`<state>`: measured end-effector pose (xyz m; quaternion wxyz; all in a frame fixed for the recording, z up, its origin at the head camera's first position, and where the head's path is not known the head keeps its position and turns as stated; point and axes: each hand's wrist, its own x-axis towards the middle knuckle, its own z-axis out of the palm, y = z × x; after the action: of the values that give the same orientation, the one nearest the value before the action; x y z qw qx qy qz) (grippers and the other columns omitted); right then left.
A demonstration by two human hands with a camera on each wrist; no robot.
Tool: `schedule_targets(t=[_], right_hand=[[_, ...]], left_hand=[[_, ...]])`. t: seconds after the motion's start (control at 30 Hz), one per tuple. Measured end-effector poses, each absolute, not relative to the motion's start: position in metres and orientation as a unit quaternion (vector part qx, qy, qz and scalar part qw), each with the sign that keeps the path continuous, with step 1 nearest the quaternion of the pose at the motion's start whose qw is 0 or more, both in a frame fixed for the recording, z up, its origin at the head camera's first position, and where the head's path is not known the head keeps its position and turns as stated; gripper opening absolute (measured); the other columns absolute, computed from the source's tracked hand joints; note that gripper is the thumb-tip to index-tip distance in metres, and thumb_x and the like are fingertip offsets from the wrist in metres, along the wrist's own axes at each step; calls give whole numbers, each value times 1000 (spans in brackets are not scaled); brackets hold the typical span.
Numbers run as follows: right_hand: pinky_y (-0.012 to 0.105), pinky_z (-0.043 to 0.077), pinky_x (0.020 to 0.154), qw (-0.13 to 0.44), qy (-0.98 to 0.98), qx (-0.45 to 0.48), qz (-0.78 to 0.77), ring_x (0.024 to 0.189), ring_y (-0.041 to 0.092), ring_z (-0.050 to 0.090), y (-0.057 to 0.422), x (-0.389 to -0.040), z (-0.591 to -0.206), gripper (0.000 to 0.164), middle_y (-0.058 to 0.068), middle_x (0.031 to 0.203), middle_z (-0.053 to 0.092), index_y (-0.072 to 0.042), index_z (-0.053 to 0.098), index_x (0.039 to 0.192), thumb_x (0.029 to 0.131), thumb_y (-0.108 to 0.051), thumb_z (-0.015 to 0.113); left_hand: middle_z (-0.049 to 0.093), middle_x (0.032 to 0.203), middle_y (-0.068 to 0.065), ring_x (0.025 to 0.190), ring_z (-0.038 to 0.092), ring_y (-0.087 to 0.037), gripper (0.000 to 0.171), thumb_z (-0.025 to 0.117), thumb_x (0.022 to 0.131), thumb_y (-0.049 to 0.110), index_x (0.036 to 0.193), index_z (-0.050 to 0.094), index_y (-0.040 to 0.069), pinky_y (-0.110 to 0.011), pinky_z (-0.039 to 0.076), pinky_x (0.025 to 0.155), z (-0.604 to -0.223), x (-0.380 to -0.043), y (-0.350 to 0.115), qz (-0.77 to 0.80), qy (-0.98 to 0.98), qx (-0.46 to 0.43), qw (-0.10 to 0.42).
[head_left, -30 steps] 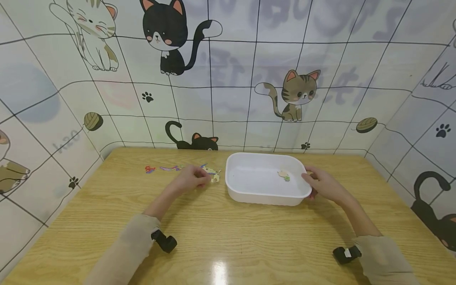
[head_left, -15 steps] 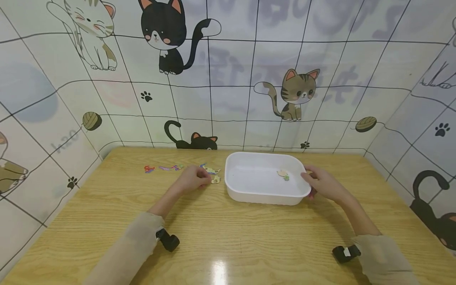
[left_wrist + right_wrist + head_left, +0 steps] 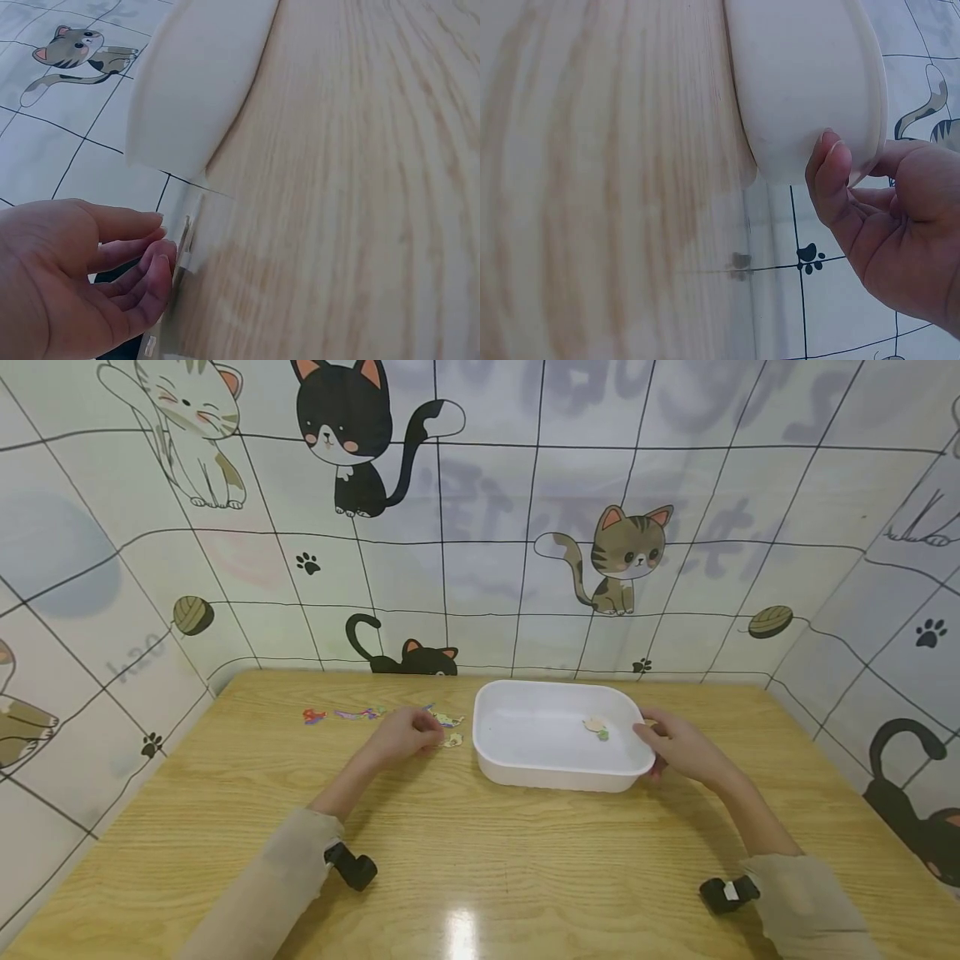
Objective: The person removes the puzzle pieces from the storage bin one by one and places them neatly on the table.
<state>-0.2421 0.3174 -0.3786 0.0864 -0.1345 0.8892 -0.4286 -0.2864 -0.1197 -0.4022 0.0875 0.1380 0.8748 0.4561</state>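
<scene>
My left hand [image 3: 405,735] is low over the table, fingers bent, beside a small yellowish flat cut-out [image 3: 452,741]. In the left wrist view its fingertips [image 3: 161,251] come close together at thin flat pieces seen edge-on; whether they pinch one is hidden. Just behind lies another flat cut-out [image 3: 447,720], yellow and blue. My right hand [image 3: 682,747] grips the right end of a white plastic tray [image 3: 555,779], thumb over the rim and fingers [image 3: 832,176] against the outer wall. Inside the tray lie a pale cut-out [image 3: 595,725] and a green one [image 3: 603,736].
Left of my left hand, a red cut-out [image 3: 313,717] and a purple one [image 3: 356,714] lie in a row near the table's back edge. The wooden table [image 3: 480,852] meets walls of cat-print cloth [image 3: 495,585] at the back and sides.
The yellowish cut-out by my left fingertips has shifted slightly towards me, apart from the piece behind it. The right hand and the tray stay in place.
</scene>
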Motion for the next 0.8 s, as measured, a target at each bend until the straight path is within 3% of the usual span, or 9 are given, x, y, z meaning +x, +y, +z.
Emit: schedule_targets(t=[0.43, 0.67, 0.8], right_hand=[[36, 57, 55, 79, 888, -139, -431, 59, 22, 62, 317, -241, -379, 53, 16, 86, 64, 16, 28, 146, 110, -19, 44], [35, 57, 55, 78, 890, -136, -429, 60, 21, 62, 317, -240, -378, 52, 17, 86, 65, 16, 29, 146, 110, -19, 44], [35, 57, 55, 78, 890, -138, -428, 60, 22, 62, 317, -240, -378, 53, 17, 86, 65, 16, 28, 147, 110, -18, 44]], left_hand=[[67, 100, -13, 81, 62, -21, 21, 66, 98, 12, 113, 66, -2, -31, 57, 75, -381, -282, -109, 534, 834, 125, 59], [65, 106, -24, 90, 66, -38, 22, 65, 98, 11, 114, 66, -3, -46, 58, 84, -367, -281, -92, 570, 810, 125, 46], [66, 106, -23, 93, 66, -42, 19, 66, 97, 10, 112, 66, -2, -51, 58, 84, -362, -281, -80, 583, 801, 130, 37]])
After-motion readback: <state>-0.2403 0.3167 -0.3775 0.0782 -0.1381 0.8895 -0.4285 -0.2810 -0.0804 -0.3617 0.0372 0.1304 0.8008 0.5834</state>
